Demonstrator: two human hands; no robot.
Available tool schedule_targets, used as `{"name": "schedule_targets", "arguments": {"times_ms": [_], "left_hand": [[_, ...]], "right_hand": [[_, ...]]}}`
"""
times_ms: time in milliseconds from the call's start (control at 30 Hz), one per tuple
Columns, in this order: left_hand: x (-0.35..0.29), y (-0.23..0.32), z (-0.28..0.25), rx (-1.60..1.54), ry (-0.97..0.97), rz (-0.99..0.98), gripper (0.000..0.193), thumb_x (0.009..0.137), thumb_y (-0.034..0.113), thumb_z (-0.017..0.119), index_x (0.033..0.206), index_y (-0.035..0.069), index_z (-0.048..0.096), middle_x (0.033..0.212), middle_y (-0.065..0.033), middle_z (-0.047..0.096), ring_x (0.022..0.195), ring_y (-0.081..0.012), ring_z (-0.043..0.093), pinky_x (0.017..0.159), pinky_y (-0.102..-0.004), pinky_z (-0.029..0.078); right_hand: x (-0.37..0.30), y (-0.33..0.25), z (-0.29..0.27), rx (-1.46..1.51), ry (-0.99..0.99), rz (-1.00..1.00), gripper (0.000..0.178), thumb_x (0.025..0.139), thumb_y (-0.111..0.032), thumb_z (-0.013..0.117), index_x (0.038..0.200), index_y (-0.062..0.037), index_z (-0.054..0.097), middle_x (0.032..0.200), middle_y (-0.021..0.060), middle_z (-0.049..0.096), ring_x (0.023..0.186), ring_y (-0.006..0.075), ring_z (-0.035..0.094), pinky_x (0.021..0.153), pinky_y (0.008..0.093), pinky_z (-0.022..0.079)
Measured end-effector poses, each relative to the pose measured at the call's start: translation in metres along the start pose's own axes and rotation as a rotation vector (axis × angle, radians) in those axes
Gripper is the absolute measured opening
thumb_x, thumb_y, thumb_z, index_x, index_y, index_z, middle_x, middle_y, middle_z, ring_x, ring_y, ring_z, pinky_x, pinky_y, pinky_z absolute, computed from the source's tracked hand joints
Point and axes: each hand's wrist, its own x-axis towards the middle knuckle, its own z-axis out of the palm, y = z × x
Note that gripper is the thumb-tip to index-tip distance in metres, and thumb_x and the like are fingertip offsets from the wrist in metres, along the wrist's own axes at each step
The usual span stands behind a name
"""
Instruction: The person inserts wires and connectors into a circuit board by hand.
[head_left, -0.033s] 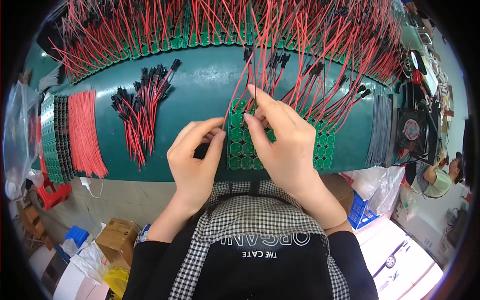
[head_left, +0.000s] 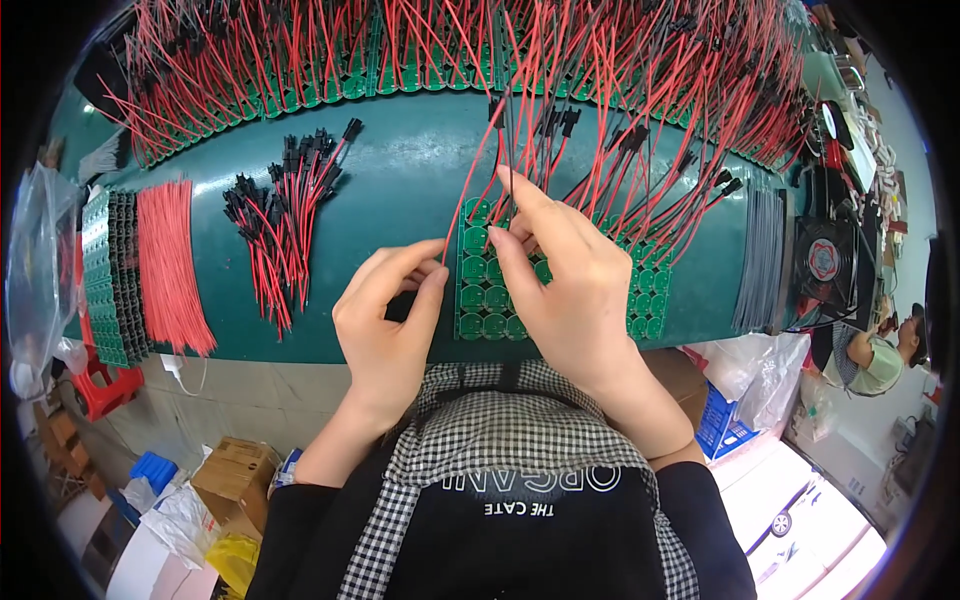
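Just left of a green circuit board panel (head_left: pixel 482 298), my left hand (head_left: pixel 385 305) pinches a thin red wire (head_left: pixel 466 185) between thumb and fingertips. The wire slants up and away to the right. Over the panel, my right hand (head_left: pixel 570 270) is closed, with a dark wire (head_left: pixel 510 130) rising at its index fingertip. What its thumb and fingers grip lower down is hidden behind the hand. The panel carries rows of round boards, partly covered by that hand. Red and black leads with black connectors (head_left: pixel 632 138) fan out from the panel's far right part.
Left on the green table (head_left: pixel 400 150) lie a bundle of connector leads (head_left: pixel 285 215), red wires (head_left: pixel 172 265) and stacked panels (head_left: pixel 112 275). Grey wires (head_left: pixel 760 260) and a fan (head_left: pixel 823 260) stand right. Wired boards (head_left: pixel 430 75) line the back. Another person (head_left: pixel 880 355) is far right.
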Motion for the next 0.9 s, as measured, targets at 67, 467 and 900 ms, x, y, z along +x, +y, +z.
{"name": "schedule_targets", "arguments": {"times_ms": [67, 467, 900], "left_hand": [[-0.006, 0.0, -0.005, -0.037, -0.004, -0.033, 0.023, 0.079, -0.007, 0.064, 0.1, -0.001, 0.066, 0.079, -0.0067, 0.062, 0.073, -0.0143, 0.061, 0.068, -0.0251, 0.051], [-0.008, -0.003, -0.001, -0.37, -0.035, -0.134, 0.011, 0.081, -0.008, 0.064, 0.093, -0.006, 0.064, 0.091, -0.0088, 0.064, 0.08, -0.0122, 0.062, 0.073, -0.0223, 0.051], [-0.003, -0.01, 0.009, -0.036, -0.109, 0.065, 0.011, 0.078, -0.009, 0.066, 0.088, -0.005, 0.064, 0.086, -0.0068, 0.062, 0.079, -0.0119, 0.063, 0.073, -0.0222, 0.051]], "right_hand": [[0.002, -0.001, 0.0, 0.009, 0.01, -0.007, 0.04, 0.076, 0.003, 0.069, 0.115, -0.0023, 0.063, 0.073, 0.0063, 0.061, 0.064, 0.0149, 0.06, 0.059, 0.0261, 0.05], [-0.023, 0.007, -0.012, 0.41, 0.052, 0.226, 0.006, 0.079, 0.0, 0.07, 0.081, 0.004, 0.066, 0.079, 0.0087, 0.067, 0.068, 0.0137, 0.064, 0.058, 0.0243, 0.052], [-0.03, 0.014, 0.004, 0.361, 0.017, 0.174, 0.007, 0.079, -0.003, 0.07, 0.082, 0.0002, 0.065, 0.075, 0.0089, 0.064, 0.063, 0.0165, 0.062, 0.055, 0.0265, 0.049]]}}
